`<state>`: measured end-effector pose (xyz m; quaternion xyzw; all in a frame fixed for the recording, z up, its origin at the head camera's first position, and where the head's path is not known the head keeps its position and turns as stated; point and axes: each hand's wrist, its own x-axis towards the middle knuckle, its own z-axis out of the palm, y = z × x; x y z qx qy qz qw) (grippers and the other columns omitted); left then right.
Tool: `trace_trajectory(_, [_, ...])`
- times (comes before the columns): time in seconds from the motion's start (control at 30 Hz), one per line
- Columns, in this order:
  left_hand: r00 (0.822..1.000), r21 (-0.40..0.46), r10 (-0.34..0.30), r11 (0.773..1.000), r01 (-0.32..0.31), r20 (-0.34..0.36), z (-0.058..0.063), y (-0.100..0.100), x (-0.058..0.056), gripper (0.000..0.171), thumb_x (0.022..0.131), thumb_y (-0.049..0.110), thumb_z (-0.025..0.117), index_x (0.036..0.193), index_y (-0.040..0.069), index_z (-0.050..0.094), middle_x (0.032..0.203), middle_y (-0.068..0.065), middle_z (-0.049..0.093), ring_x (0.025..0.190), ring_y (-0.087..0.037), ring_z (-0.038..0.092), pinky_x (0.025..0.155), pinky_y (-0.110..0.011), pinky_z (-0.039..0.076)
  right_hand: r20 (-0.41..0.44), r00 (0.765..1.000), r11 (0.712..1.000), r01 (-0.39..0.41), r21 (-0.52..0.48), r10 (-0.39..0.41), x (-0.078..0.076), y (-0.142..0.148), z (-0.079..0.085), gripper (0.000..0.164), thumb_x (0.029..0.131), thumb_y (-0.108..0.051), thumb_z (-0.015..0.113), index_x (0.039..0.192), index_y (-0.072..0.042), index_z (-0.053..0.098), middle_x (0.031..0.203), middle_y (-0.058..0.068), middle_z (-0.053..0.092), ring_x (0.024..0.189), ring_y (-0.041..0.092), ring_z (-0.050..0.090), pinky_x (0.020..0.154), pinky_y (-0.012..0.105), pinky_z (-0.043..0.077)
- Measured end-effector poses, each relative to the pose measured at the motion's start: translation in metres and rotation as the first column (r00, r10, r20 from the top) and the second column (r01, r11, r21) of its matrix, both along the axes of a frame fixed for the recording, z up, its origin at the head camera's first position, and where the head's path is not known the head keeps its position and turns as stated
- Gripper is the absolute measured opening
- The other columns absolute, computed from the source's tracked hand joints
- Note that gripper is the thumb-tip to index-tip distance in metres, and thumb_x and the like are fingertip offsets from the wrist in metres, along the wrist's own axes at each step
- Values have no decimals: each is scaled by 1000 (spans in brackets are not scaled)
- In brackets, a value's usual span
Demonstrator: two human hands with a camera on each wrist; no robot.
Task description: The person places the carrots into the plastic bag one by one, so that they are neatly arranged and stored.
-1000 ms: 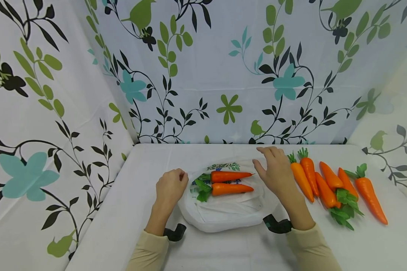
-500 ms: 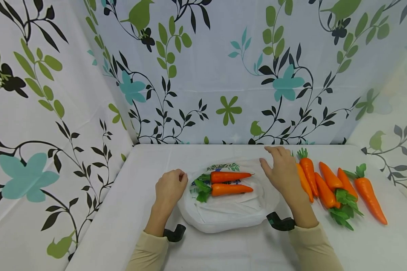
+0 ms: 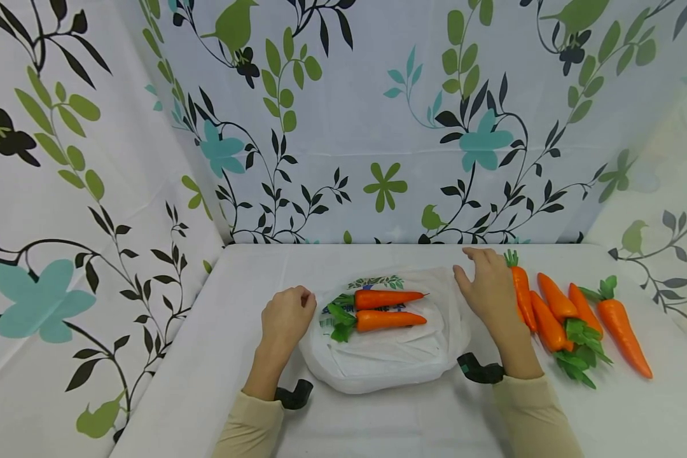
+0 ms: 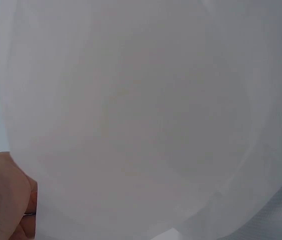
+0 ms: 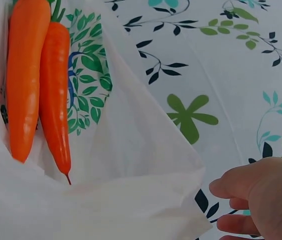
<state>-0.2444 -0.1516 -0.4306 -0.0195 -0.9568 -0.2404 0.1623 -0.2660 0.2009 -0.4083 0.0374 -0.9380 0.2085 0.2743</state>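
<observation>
A white plastic bag (image 3: 372, 369) with a green leaf print lies spread on the table, its near side puffed up. Two orange carrots (image 3: 390, 320) with green tops lie side by side within its raised edges. At the bag's left edge, my left hand (image 3: 286, 321) has its fingers curled and pinches the plastic. White plastic (image 4: 141, 110) fills most of the left wrist view and partly hides that hand. My right hand (image 3: 489, 289) is just beyond the bag's right edge, thumb and fingers apart, holding nothing. It overlaps the nearest of the loose carrots in the head view.
Several more carrots (image 3: 624, 334) lie loose on the right side of the white table (image 3: 252, 267), some with leafy tops. A leaf-patterned curtain (image 3: 343, 127) hangs behind the table and along both sides.
My right hand has moved right, away from the bag and over toward the loose carrots, covering one of them. The left hand and the two carrots on the bag have stayed put.
</observation>
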Motion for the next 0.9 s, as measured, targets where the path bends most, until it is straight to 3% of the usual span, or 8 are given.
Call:
trace_trajectory(0.23, [1000, 7, 0, 1000, 0, -6, -2, 0, 0, 22, 95, 22, 61, 96, 7, 77, 83, -7, 75, 64, -20, 66, 54, -34, 52, 56, 997, 999, 47, -23, -45, -3, 7, -5, 42, 94, -17, 66, 129, 5, 58, 124, 29, 60, 116, 45, 53, 101, 62, 45])
trace_trajectory(0.67, [1000, 9, -2, 1000, 2, -10, -3, 0, 0, 22, 96, 22, 61, 96, 7, 77, 82, -6, 75, 63, -19, 65, 53, -34, 51, 62, 994, 996, 87, -24, -86, -8, 22, -18, 41, 93, -15, 65, 128, 6, 59, 119, 30, 61, 109, 46, 54, 96, 61, 47])
trace_trajectory(0.9, [1000, 7, -3, 1000, 3, -9, -4, 1, 1, 22, 96, 22, 61, 96, 7, 77, 83, -6, 75, 64, -19, 66, 55, -35, 53, 95, 989, 993, 119, -11, -117, -9, 27, -23, 41, 93, -16, 63, 126, 7, 60, 121, 31, 61, 115, 50, 52, 101, 64, 42])
